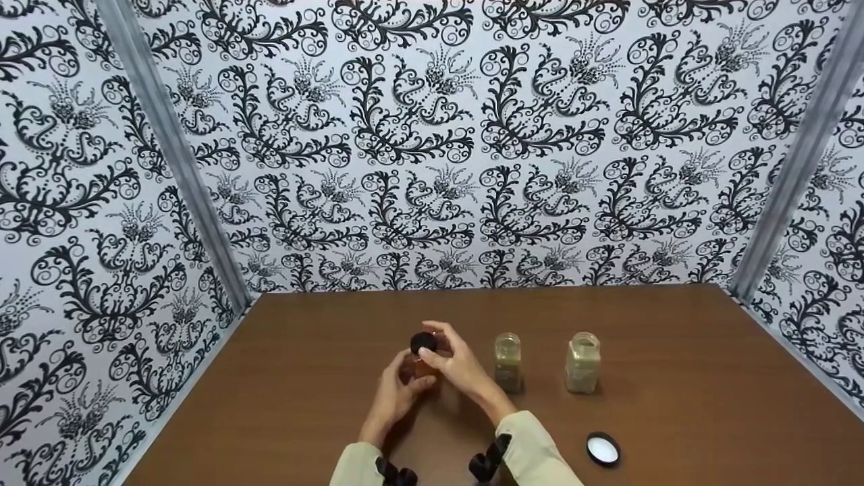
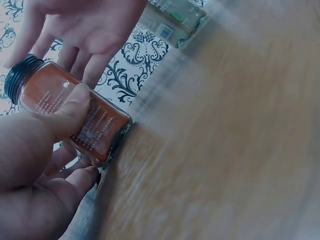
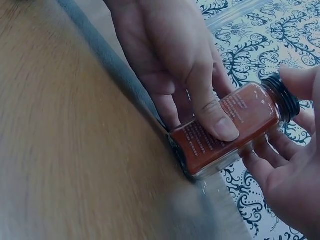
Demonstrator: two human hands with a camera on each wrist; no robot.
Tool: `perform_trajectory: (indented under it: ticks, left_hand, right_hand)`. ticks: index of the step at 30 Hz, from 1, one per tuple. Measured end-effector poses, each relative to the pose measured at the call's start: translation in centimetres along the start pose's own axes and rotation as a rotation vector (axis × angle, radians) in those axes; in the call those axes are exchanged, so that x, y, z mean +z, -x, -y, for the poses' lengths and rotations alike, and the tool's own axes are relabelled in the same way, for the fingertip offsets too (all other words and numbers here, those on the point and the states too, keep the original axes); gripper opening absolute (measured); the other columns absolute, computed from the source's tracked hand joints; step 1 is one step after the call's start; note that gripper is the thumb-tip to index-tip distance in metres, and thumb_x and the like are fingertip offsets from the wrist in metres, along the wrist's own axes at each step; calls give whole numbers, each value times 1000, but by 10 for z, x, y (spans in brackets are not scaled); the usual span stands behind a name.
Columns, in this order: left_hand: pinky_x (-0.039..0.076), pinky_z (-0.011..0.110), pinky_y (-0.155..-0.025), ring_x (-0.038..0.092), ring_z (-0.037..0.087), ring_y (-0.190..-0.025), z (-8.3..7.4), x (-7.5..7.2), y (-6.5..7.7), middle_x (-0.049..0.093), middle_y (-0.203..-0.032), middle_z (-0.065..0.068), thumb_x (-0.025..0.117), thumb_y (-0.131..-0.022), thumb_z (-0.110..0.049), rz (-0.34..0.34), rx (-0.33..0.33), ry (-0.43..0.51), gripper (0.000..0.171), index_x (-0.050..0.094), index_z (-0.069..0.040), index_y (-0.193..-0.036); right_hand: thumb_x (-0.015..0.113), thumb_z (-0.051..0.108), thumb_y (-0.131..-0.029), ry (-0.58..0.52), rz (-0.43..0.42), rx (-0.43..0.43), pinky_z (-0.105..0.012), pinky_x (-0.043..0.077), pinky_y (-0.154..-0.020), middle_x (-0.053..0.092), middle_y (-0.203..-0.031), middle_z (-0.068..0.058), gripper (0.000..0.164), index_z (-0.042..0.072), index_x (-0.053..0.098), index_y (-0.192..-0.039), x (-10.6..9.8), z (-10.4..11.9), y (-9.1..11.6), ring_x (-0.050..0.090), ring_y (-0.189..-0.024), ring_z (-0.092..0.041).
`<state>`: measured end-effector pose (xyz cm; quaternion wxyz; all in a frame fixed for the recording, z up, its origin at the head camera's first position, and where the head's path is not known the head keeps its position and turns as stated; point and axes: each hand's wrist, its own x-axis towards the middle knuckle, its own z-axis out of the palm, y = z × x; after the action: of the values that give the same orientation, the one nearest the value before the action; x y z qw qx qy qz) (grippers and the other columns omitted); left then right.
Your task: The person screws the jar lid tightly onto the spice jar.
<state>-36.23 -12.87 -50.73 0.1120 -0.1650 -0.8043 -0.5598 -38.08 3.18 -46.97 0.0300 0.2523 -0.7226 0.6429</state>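
My left hand (image 1: 397, 393) grips a small square glass jar (image 2: 72, 102) of orange-red powder, its thumb lying over the white print on the side. The jar has a black screw lid (image 1: 423, 343). With my right hand (image 1: 462, 364) I pinch that lid, thumb on one side and fingers round the other, as the right wrist view shows with the lid (image 3: 282, 97) between them. The base of the jar is down at the table in both wrist views.
Right of my hands stand two lidless glass jars, one with greenish-brown contents (image 1: 507, 368) and one with paler contents (image 1: 583, 370). A loose black lid (image 1: 603, 449) lies white inside up, near the front right. Patterned walls (image 1: 432, 202) border the brown table (image 1: 304, 337).
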Motion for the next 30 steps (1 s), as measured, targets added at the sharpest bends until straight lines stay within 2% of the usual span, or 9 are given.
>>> perform_trajectory:
  ticks: [6,11,13,19,24,30]
  left_hand:
    - [54,38,-95,65,33,-115,0,1,0,66,-126,21,74,-89,-13,-3,10,34,52,54,-1,-135]
    - [53,46,-97,64,35,-117,-1,-1,0,65,-127,19,75,-89,-22,1,-27,-26,56,53,-5,-138]
    - [53,49,-97,63,36,-117,-1,-1,0,65,-128,19,76,-89,-26,2,-39,-51,58,53,-6,-139]
    - [53,48,-96,64,36,-116,-1,-1,0,65,-128,20,76,-89,-25,-11,-23,-58,58,54,-4,-137]
    - [53,49,-98,64,36,-117,-2,-1,1,64,-130,20,76,-89,-26,-10,-24,-65,57,53,-4,-138]
    - [52,50,-99,63,37,-119,-2,-1,1,63,-132,22,76,-90,-22,-4,-25,-41,56,53,-4,-138]
  right_hand:
    - [62,15,-99,-7,4,17,-41,53,-96,59,-131,-27,38,2,52,-133,-1,2,0,61,-120,-40]
    - [62,11,-98,15,-10,-17,-43,51,-101,59,-129,-26,34,3,52,-129,1,-1,-1,60,-121,-37]
    - [62,11,-98,15,-8,-23,-43,51,-102,59,-130,-27,35,2,51,-130,0,-2,-2,59,-123,-38]
    - [60,13,-99,1,22,-4,-44,51,-103,57,-133,-29,42,0,49,-138,-2,-1,-1,59,-123,-42]
    - [60,10,-99,-7,27,-9,-43,52,-101,57,-132,-30,39,-2,50,-135,-2,0,0,60,-122,-45]
    - [62,10,-98,-38,19,6,-43,51,-103,56,-134,-29,39,2,51,-135,-2,0,0,59,-124,-44]
